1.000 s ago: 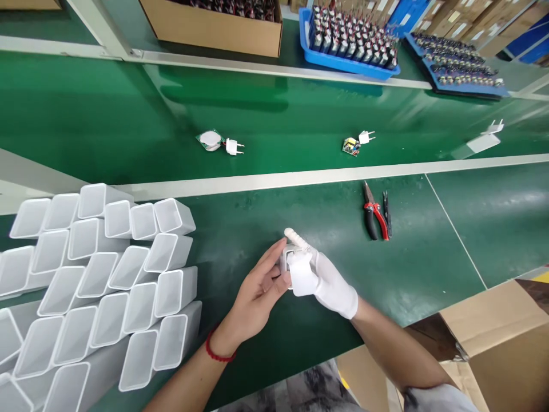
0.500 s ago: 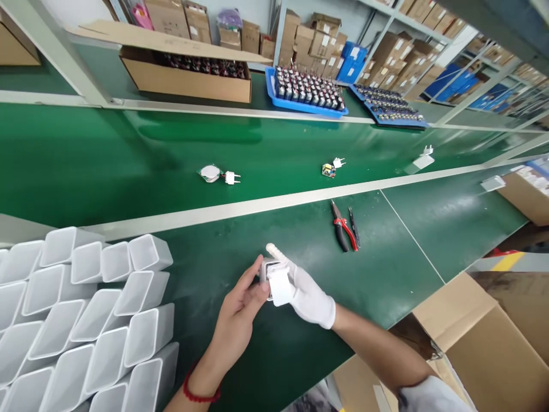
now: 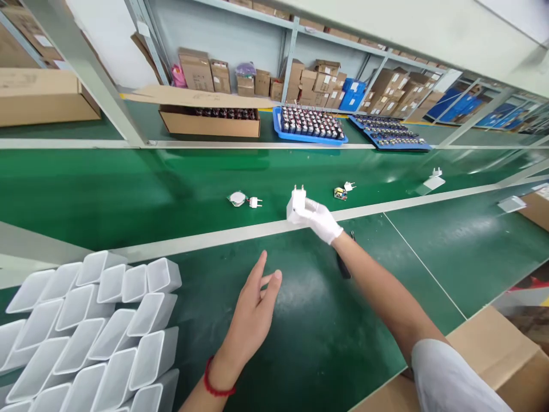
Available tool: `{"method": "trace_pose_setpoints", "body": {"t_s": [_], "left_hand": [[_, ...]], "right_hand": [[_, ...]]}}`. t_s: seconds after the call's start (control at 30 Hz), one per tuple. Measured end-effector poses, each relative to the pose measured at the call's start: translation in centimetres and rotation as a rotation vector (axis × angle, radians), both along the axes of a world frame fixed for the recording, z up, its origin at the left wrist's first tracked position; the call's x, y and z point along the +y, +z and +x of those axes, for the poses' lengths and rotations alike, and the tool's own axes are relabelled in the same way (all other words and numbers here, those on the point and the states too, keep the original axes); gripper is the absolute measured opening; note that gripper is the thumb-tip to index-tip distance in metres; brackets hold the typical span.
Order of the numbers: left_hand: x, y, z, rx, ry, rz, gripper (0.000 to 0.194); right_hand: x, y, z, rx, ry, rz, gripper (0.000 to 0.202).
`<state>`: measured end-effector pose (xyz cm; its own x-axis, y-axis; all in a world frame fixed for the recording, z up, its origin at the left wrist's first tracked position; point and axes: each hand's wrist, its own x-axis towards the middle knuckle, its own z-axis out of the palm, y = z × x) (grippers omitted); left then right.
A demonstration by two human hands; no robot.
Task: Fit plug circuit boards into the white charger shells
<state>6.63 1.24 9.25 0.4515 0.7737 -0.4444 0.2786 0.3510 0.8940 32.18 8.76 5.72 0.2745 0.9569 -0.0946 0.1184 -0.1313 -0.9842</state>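
Note:
My right hand (image 3: 319, 220), in a white glove, grips a white plug housing (image 3: 297, 206) with two pins pointing up, over the pale strip between the belt and the bench. Bare and holding nothing, my left hand (image 3: 253, 306) is above the green bench with its fingers apart. A round white part on a board (image 3: 237, 198), wired to a white plug (image 3: 255, 202), lies on the green belt left of the housing. Further right on the belt is a small circuit board (image 3: 340, 193) beside another white plug (image 3: 350, 186). Pliers (image 3: 343, 268) are partly hidden behind my right forearm.
Rows of white open housings (image 3: 81, 337) cover the bench at left. Behind the belt stand a cardboard box (image 3: 210, 123), a blue tray of parts (image 3: 311, 139) and a dark blue tray (image 3: 401, 146). An open carton (image 3: 493, 343) is at lower right.
My right hand has carried the housing up and forward, away from my left hand, which has let go and opened. The plug pins now show. The camera view has tilted up.

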Motion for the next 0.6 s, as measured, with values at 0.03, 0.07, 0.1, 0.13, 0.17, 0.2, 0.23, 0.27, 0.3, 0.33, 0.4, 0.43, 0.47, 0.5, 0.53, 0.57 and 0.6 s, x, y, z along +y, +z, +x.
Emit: {"method": "trace_pose_setpoints", "body": {"t_s": [0.03, 0.07, 0.1, 0.13, 0.17, 0.2, 0.23, 0.27, 0.3, 0.33, 0.4, 0.43, 0.47, 0.5, 0.53, 0.57, 0.6], "left_hand": [[-0.2, -0.1, -0.5, 0.038, -0.023, -0.008, 0.076], [-0.5, -0.3, -0.9, 0.065, -0.051, -0.011, 0.076], [-0.7, -0.6, -1.3, 0.094, -0.080, -0.005, 0.075], [-1.0, -0.9, -1.7, 0.126, -0.117, 0.000, 0.074], [-1.2, -1.2, -1.9, 0.160, -0.148, 0.000, 0.073], [-1.3, -1.4, -2.1, 0.194, -0.170, -0.003, 0.073], [-1.5, -1.6, -2.2, 0.223, -0.190, -0.016, 0.074], [-1.5, -1.8, -2.3, 0.250, -0.202, -0.035, 0.075], [-1.6, -1.9, -2.4, 0.274, -0.210, -0.053, 0.076], [-1.6, -2.0, -2.5, 0.297, -0.217, -0.068, 0.076], [-1.5, -2.1, -2.9, 0.342, -0.270, -0.076, 0.075], [-1.4, -2.1, -3.1, 0.363, -0.310, -0.059, 0.074], [-1.2, -2.0, -3.3, 0.383, -0.355, -0.028, 0.072], [-1.0, -1.8, -3.4, 0.407, -0.406, 0.017, 0.070], [-0.7, -1.6, -3.4, 0.435, -0.450, 0.077, 0.069], [-0.3, -1.3, -3.2, 0.465, -0.484, 0.150, 0.068], [0.2, -1.0, -2.9, 0.494, -0.509, 0.230, 0.068]], "right_hand": [[1.6, 0.1, 1.4, -0.040, -0.054, -0.001, 0.036], [3.0, 0.1, 2.8, -0.082, -0.108, -0.008, 0.035], [4.2, 0.1, 4.0, -0.127, -0.161, -0.023, 0.035], [5.2, 0.1, 5.0, -0.175, -0.212, -0.045, 0.035], [5.9, -0.1, 5.9, -0.226, -0.260, -0.071, 0.035], [6.3, -0.2, 6.7, -0.281, -0.303, -0.100, 0.035], [6.6, -0.4, 7.4, -0.340, -0.340, -0.131, 0.035], [6.6, -0.6, 8.1, -0.401, -0.368, -0.162, 0.034], [6.5, -0.6, 8.8, -0.463, -0.386, -0.192, 0.034], [6.2, -0.6, 9.6, -0.523, -0.393, -0.220, 0.033], [5.3, -0.2, 11.4, -0.632, -0.394, -0.269, 0.030], [4.8, 0.0, 12.5, -0.682, -0.404, -0.291, 0.030], [4.2, 0.3, 13.7, -0.730, -0.426, -0.312, 0.031], [3.6, 0.6, 15.0, -0.781, -0.467, -0.336, 0.034], [3.0, 0.7, 16.2, -0.832, -0.515, -0.360, 0.037], [2.5, 0.7, 17.4, -0.878, -0.563, -0.386, 0.041], [2.2, 0.5, 18.6, -0.913, -0.594, -0.413, 0.049]]}}
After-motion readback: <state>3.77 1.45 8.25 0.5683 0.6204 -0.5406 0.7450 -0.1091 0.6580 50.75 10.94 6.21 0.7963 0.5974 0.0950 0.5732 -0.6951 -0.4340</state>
